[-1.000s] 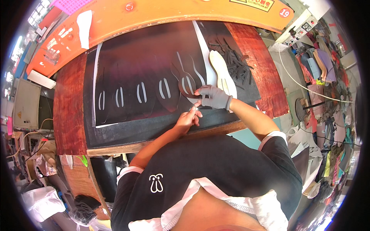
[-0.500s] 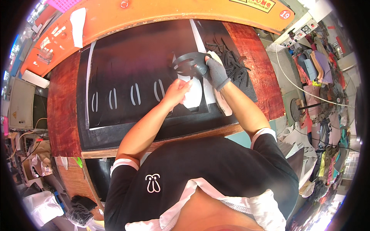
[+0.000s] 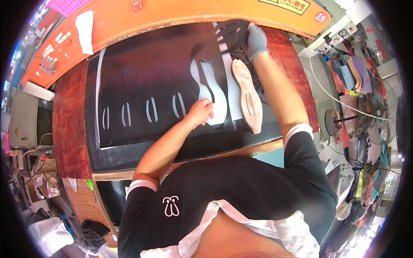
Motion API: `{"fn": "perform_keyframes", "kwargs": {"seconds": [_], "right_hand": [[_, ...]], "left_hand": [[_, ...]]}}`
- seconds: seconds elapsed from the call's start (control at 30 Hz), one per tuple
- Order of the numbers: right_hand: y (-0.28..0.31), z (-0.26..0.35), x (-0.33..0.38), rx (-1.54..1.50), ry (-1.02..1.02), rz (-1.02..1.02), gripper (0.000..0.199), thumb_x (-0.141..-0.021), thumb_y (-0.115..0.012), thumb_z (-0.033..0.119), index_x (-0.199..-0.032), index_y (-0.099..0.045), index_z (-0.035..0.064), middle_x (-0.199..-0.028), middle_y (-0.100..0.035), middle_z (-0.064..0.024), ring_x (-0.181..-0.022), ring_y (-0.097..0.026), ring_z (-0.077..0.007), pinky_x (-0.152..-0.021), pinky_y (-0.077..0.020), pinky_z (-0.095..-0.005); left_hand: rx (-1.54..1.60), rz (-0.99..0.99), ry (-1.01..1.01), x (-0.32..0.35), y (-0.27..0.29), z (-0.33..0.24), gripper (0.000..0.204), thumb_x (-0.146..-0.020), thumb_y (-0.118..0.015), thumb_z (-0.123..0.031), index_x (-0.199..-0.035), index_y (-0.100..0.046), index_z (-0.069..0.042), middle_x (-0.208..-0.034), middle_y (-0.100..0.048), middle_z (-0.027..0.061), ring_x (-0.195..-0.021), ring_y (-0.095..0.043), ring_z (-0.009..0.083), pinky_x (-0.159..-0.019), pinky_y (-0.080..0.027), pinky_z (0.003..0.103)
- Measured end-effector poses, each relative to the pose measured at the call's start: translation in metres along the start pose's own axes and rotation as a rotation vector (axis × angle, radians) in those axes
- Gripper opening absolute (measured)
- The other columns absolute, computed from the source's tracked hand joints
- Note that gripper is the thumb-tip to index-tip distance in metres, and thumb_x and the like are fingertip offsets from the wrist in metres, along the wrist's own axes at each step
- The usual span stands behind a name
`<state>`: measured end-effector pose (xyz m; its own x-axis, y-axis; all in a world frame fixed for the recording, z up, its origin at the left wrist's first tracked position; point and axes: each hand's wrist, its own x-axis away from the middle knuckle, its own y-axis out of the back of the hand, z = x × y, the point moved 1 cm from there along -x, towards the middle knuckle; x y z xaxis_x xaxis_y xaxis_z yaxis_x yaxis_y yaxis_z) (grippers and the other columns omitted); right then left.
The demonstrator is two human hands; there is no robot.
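Observation:
A large black sheet point(image 3: 142, 73) lies on the press bed, with several narrow slots cut through it and one bigger shoe-shaped hole point(image 3: 211, 92) showing pale beneath. My left hand point(image 3: 201, 112), bare, presses down on the sheet at the lower edge of that hole. My right hand point(image 3: 254, 38), in a grey glove, is raised at the far right of the bed and grips a black cut-out piece point(image 3: 230, 34) lifted off the sheet. A pale sole-shaped cutting die point(image 3: 248, 95) lies beside the hole, to its right.
An orange machine beam point(image 3: 185, 13) runs across the far side. Red-brown wooden board point(image 3: 66, 129) frames the bed on the left and right. A pile of black cut pieces point(image 3: 254, 73) sits near the right edge. Coloured material hangs at far right point(image 3: 361, 81).
My right hand has lifted the black cut piece up and away toward the far right. The shoe-shaped hole is now exposed, and my left hand has shifted slightly lower on the sheet.

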<state>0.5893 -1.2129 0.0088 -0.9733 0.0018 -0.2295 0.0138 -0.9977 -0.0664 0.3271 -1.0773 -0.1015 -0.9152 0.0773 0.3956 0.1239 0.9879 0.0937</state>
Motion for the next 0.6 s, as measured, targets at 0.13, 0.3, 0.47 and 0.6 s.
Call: {"fn": "perform_keyframes", "kwargs": {"seconds": [0.13,0.3,0.47,0.6], "right_hand": [[-0.009,0.082,-0.072,0.109,0.284,-0.065,0.025,-0.09,-0.049,0.022,-0.102,-0.057,0.0025,-0.083,-0.063,-0.012,-0.076,-0.062,-0.0235,-0.066,-0.0515,-0.035],[-0.046,0.157,-0.042,-0.202,0.489,0.217,0.03,-0.098,-0.044,0.027,-0.103,-0.059,0.0019,-0.085,-0.063,-0.0078,-0.075,-0.061,-0.0181,-0.065,-0.0506,-0.0326],[-0.067,0.063,0.114,1.024,1.191,0.444,0.007,-0.084,-0.055,0.011,-0.089,-0.057,0.0068,-0.082,-0.059,-0.0108,-0.082,-0.06,-0.0292,-0.066,-0.0485,-0.0386],[-0.058,-0.019,0.219,0.438,1.003,1.031,0.013,-0.083,-0.061,0.022,-0.089,-0.059,0.0109,-0.086,-0.06,-0.0076,-0.084,-0.058,-0.0296,-0.076,-0.0458,-0.0411]], "left_hand": [[-0.058,-0.033,0.011,-0.001,0.001,-0.003,0.024,-0.095,-0.05,-0.023,-0.088,-0.056,-0.001,-0.068,-0.062,0.0081,-0.043,-0.048,0.0107,-0.037,-0.04,0.027],[-0.131,-0.157,-0.111,0.016,-0.008,-0.003,0.029,-0.094,-0.052,-0.028,-0.089,-0.055,0.0,-0.069,-0.064,0.0092,-0.05,-0.056,0.0149,-0.046,-0.045,0.03],[0.487,0.312,0.224,0.098,-0.012,0.042,0.038,-0.094,-0.05,-0.046,-0.098,-0.055,-0.008,-0.08,-0.063,0.0063,-0.057,-0.05,0.0103,-0.052,-0.042,0.025],[1.058,-0.095,0.375,0.126,0.009,0.083,0.046,-0.093,-0.049,-0.052,-0.105,-0.054,-0.008,-0.079,-0.06,0.0033,-0.06,-0.048,0.0126,-0.052,-0.038,0.03]]}}
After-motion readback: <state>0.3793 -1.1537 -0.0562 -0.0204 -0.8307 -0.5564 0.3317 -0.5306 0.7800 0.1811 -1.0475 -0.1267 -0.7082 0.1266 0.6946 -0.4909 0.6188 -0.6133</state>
